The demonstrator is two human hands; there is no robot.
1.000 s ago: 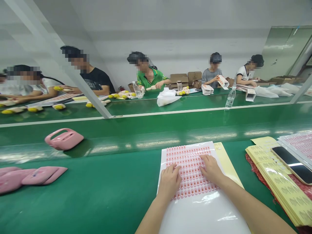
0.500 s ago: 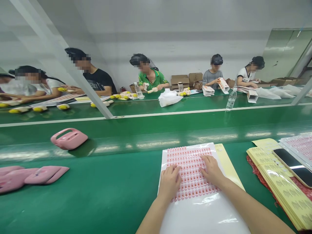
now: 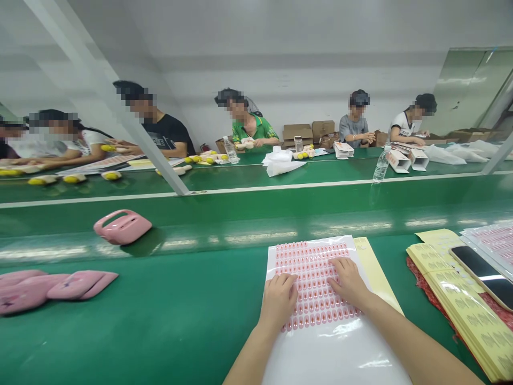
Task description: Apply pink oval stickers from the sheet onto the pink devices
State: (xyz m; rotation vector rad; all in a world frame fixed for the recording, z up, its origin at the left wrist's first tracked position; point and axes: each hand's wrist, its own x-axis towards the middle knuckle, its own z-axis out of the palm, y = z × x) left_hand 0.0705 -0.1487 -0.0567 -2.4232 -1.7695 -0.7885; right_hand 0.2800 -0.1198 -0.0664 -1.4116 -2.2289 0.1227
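Observation:
A white sheet (image 3: 320, 350) bears rows of small pink oval stickers with red centres, and it lies on the green table in front of me. My left hand (image 3: 279, 299) rests on the left side of the sticker rows, fingers bent and lying on the sheet. On the right side of the rows lies my right hand (image 3: 348, 278), its fingers spread on the stickers. Neither hand grips anything that I can see. A yellow backing sheet (image 3: 371, 262) shows from under the white sheet's right edge.
At right, a phone (image 3: 483, 275) lies beside stacked yellow label sheets (image 3: 452, 299). More pink sticker sheets (image 3: 492, 240) lie behind it. To the left are a pink handled case (image 3: 124, 227) and a pink padded item (image 3: 56, 289). Co-workers sit across the belt, near a water bottle (image 3: 380, 166).
My hands stay in place on the sheet. The view has swung slightly left. Across the belt, the person in grey no longer holds a carton, and two cartons now lie side by side nearby.

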